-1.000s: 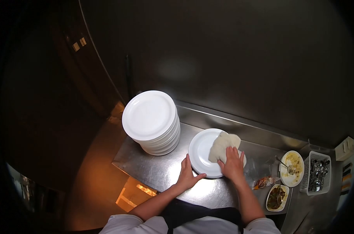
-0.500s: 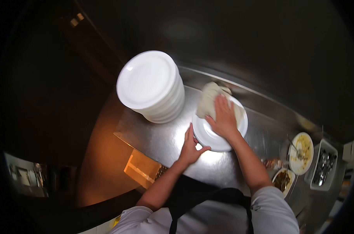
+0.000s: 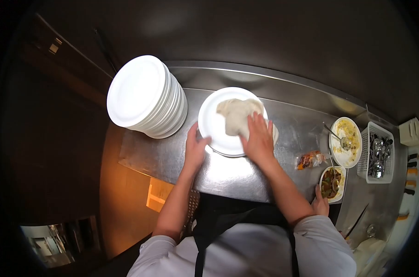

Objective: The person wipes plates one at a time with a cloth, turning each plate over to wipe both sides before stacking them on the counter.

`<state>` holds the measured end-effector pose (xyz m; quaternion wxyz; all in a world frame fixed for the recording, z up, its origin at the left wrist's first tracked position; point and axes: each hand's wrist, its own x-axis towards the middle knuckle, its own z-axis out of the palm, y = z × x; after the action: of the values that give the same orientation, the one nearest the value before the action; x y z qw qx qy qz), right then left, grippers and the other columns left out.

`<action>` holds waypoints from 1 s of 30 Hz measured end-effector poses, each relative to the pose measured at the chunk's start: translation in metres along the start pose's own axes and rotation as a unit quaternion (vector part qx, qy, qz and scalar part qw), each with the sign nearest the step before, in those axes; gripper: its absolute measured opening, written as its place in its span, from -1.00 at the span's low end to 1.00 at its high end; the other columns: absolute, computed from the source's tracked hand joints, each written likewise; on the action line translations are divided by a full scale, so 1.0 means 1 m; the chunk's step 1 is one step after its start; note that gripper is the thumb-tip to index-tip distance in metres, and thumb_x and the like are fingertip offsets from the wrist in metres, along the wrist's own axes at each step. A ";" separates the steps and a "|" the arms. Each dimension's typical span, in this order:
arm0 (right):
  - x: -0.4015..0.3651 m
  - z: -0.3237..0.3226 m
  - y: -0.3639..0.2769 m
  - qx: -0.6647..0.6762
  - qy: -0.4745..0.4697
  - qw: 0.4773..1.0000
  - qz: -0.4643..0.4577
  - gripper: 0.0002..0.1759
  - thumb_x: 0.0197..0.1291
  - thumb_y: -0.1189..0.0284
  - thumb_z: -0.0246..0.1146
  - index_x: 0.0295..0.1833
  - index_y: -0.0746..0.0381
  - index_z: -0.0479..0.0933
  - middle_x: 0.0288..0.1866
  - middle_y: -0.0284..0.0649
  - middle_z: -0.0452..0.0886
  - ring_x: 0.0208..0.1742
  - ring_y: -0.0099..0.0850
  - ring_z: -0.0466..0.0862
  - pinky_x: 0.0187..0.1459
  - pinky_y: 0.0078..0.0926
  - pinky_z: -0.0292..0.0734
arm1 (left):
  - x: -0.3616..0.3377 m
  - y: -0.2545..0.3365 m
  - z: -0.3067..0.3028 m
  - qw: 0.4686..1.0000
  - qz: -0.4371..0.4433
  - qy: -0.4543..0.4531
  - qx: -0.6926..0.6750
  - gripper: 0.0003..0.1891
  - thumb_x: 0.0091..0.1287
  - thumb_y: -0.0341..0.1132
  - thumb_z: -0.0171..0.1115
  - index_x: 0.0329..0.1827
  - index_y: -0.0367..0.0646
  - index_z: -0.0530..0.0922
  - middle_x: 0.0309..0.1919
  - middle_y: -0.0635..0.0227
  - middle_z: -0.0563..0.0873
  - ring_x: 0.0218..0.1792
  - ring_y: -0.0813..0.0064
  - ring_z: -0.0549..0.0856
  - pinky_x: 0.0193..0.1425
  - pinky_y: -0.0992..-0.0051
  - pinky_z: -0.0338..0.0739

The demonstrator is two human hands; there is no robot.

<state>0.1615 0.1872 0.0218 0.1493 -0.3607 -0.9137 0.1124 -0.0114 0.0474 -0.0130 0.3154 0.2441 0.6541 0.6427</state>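
Note:
A white round plate [image 3: 211, 117] lies on the steel counter, with at least one more plate under its edge. A crumpled beige cloth [image 3: 237, 121] covers its middle and right side. My right hand [image 3: 259, 141] rests on the cloth with its fingers spread, near the plate's right edge. At the lower left rim is my left hand [image 3: 196, 147], thumb and fingers apart, its thumb close to the rim and nothing held. To the left stands a tall stack of white plates [image 3: 138, 92], leaning slightly.
On the right of the steel counter [image 3: 149, 154] are an oval dish of yellowish food [image 3: 350, 143], a bowl of dark food [image 3: 330, 183], a small plastic packet [image 3: 311, 159] and a white basket of cutlery [image 3: 377, 154]. Another person's hand [image 3: 320, 203] touches the bowl.
The view has turned and shifted. The cloth has moved inward over the plate. My left hand has loosened from the rim. Another person's hand has appeared at the bowl.

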 end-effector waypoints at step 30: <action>-0.001 0.035 0.015 0.133 0.160 0.964 0.163 -0.04 -0.07 0.34 0.53 0.46 0.32 0.25 0.35 0.17 0.37 0.37 0.13 0.36 0.41 -0.03 0.26 | 0.072 0.024 0.018 0.944 0.093 0.111 0.297 -0.62 0.33 -0.20 0.34 0.11 -0.16 0.49 0.08 -0.03 0.54 0.12 -0.08 0.58 0.16 0.04 0.53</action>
<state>0.1592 0.1936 -0.0155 0.3201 -0.4947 -0.7836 0.1970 -0.0494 0.1133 0.0043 0.0929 0.3138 0.8203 0.4690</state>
